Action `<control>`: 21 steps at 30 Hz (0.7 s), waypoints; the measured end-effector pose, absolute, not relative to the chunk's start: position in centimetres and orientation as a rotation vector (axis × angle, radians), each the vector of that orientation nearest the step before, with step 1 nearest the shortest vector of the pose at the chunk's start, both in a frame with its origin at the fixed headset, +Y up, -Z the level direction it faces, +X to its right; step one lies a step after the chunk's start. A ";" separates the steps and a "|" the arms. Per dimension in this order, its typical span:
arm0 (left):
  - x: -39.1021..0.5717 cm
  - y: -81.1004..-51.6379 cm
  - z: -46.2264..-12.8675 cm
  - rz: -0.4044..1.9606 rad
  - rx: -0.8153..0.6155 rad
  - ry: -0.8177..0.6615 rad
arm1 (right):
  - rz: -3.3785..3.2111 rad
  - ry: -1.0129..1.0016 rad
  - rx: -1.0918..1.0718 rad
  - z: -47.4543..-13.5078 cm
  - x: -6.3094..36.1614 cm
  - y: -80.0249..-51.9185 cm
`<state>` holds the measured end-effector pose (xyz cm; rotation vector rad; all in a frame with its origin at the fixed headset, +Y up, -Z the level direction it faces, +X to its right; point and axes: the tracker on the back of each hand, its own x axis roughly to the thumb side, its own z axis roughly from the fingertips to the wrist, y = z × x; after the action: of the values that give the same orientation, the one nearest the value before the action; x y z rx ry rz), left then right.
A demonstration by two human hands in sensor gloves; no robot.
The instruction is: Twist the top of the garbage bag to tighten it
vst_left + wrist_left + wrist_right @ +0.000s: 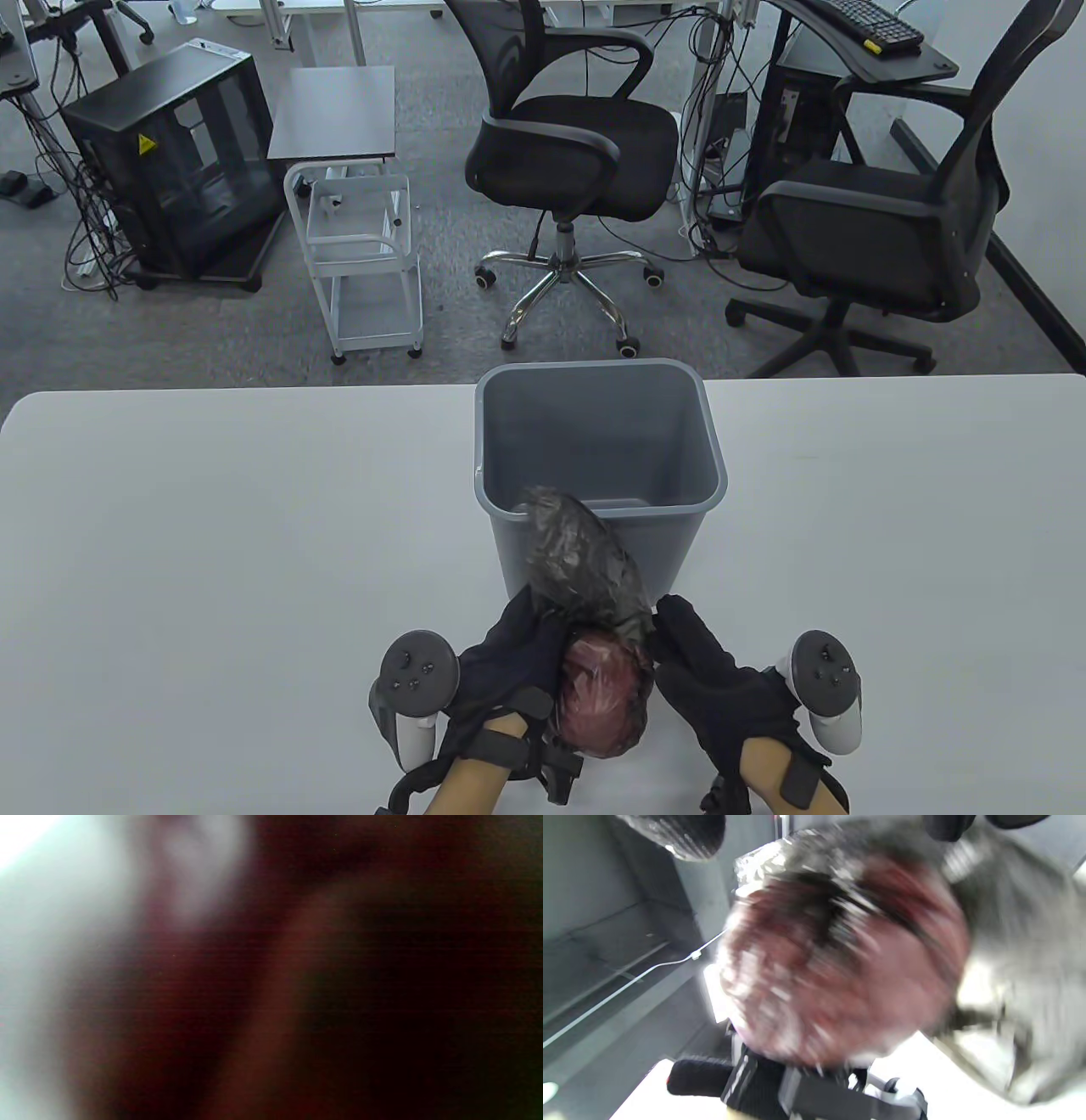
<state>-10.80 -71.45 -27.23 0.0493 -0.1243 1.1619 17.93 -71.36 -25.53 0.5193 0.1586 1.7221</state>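
Observation:
A translucent dark garbage bag (pixel 594 594) with reddish contents (pixel 598 688) lies at the table's near edge. Its crumpled top (pixel 547 509) reaches up over the front rim of the grey bin (pixel 509 407). My left hand (pixel 517 654) grips the bag's left side, fingers curled around it. My right hand (pixel 691 658) lies against the bag's right side with fingers stretched out. In the right wrist view the bag (pixel 840 963) is blurred and fills the middle, with my left wrist strap (pixel 797 1086) below it. The left wrist view is a dark red blur, too close to read.
The grey bin stands open-topped at the table's middle, just behind the bag. The white table (pixel 212 526) spreads to both sides. Beyond its far edge are two office chairs (pixel 577 144), a white cart (pixel 365 255) and a black cabinet (pixel 178 161).

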 end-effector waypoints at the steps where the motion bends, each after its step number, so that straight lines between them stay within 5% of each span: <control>1: -10.7 -71.9 -27.5 1.069 0.022 -0.124 | 1.730 0.142 0.495 -25.6 18.2 -71.4; 6: -10.5 -73.0 -28.1 1.042 -0.085 -0.098 | 1.646 0.160 0.426 -25.8 18.9 -72.0; 13: -11.4 -71.7 -27.8 1.044 -0.015 -0.103 | 1.691 0.153 0.419 -25.9 19.1 -72.0; 21: -13.2 -67.6 -26.4 0.841 0.264 -0.143 | 2.161 -0.088 0.430 -25.6 20.9 -69.6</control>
<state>-13.17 -67.57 -26.42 0.2640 -0.1434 0.8409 20.89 -69.61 -25.57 0.4303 -0.0883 2.1610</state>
